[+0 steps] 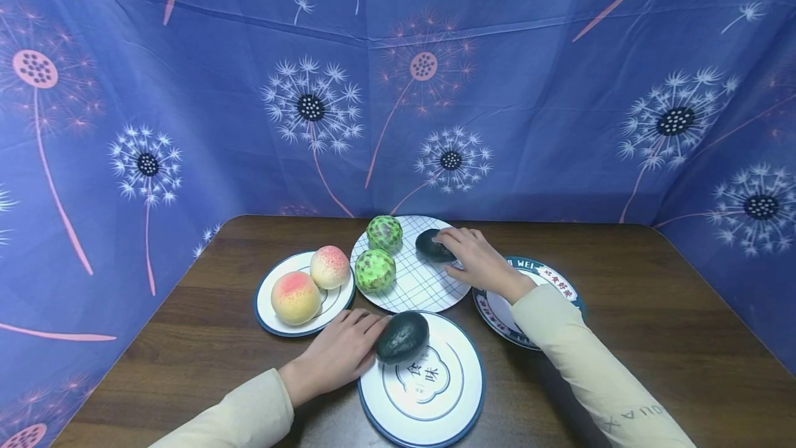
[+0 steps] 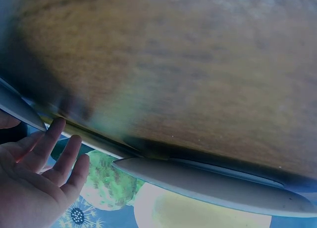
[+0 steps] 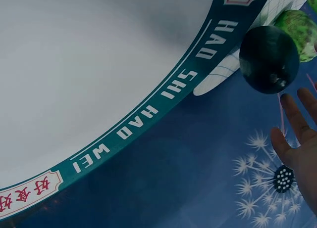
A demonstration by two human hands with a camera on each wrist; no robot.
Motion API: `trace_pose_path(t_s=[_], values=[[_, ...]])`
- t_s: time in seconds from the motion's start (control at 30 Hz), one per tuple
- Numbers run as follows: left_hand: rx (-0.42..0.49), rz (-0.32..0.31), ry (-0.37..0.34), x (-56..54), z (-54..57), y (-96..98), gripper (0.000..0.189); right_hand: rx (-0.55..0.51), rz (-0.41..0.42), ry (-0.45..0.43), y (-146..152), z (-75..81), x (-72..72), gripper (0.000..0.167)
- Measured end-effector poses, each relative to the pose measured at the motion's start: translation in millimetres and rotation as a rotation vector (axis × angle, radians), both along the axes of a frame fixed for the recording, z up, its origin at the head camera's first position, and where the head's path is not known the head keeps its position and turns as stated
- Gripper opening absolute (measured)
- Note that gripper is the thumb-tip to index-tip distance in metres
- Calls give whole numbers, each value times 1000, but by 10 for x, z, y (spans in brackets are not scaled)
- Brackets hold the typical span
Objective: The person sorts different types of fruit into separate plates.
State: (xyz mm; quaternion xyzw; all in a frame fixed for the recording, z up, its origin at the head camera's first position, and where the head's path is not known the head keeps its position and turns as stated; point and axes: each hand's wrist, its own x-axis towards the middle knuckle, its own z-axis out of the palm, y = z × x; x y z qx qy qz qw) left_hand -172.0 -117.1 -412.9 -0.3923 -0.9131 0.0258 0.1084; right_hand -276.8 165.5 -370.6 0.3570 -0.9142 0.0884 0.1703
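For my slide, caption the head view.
Left hand by one plated avocado, right hand by a second avocado, peaches at left.

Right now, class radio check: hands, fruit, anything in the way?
Left hand at near avocado. Right hand outstretched at far avocado. Two green fruits share far avocado's checked plate; nothing seen blocking either hand.

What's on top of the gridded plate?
Two green bumpy fruits at left; a dark oval fruit at right, partly hidden by the right hand in the head view. The gridded plate beneath the fruits is covered.
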Motion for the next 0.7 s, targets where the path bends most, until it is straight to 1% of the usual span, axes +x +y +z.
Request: trace_pose_path(t_s=[0.2,0.4,0.5,0.7], values=[[-5,7,-6,-1,1,0,52,2,-40,-25,-8,-13,-126,50],[-1,8,-12,1,4,-1,52,7,-95,-88,-37,-40,-237,54],[-1,8,-18,-1,3,-1,52,15,-114,-114,-47,-46,-273,55],[-4,9,-23,-5,0,1,53,20,-132,-165,-58,-46,-299,59]])
